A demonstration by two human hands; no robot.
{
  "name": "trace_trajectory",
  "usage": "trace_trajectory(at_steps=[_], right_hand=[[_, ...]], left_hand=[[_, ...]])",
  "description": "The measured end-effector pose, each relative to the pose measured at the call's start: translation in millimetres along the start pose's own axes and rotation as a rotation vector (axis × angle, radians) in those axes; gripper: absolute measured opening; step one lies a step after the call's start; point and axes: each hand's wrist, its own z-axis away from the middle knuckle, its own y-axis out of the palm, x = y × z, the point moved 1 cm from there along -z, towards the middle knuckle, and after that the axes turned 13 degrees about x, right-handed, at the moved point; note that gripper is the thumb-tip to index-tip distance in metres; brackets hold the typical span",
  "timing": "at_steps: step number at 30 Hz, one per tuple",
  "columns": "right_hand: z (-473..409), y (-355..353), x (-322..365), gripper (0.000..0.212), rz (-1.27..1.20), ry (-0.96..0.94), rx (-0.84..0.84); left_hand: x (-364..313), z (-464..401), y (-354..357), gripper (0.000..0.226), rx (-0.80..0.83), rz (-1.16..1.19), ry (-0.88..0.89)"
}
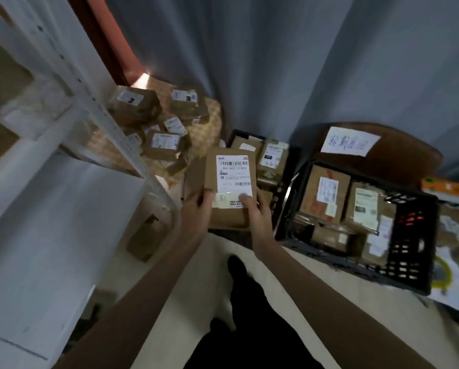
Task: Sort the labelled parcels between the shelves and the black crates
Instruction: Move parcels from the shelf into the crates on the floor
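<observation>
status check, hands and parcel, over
Left hand and right hand both grip labelled parcel, label up. Held above black crates, already holding parcels. Nothing in the way.

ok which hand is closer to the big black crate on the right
Right. The right hand grips the held parcel on the side beside the black crate; the left hand grips the far side.

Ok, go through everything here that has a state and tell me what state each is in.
Held parcel: label up, gripped by both hands.
Left hand: grips its left edge.
Right hand: thumb on the label.
Right black crate: holding several parcels.
Far black crate: holding parcels.
Parcel pile: heaped loosely by the shelf.
</observation>
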Motion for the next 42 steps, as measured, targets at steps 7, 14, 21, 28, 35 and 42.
trace_trajectory(at_steps=[7, 14, 21, 28, 35, 42], right_hand=[[-72, -51, -43, 0.041, -0.079, 0.131, -0.145], [-143, -100, -90, 0.042, -0.056, 0.245, -0.291], [-203, -139, -136, 0.043, 0.019, 0.299, -0.356], [-244, -165, -167, 0.035, 0.066, 0.335, -0.404], [-259, -177, -176, 0.051, 0.354, 0.296, -0.381], [-280, -189, -166, 0.049, 0.469, 0.435, -0.390]], left_hand=[[30, -81, 54, 0.020, 0.230, -0.103, -0.037], [75, -163, 111, 0.024, 0.380, -0.152, -0.126], [129, -230, 154, 0.043, 0.528, -0.188, -0.210], [162, -275, 187, 0.039, 0.587, -0.226, -0.232], [173, -292, 196, 0.034, 0.581, -0.270, -0.257], [152, -305, 199, 0.037, 0.662, -0.467, -0.290]])
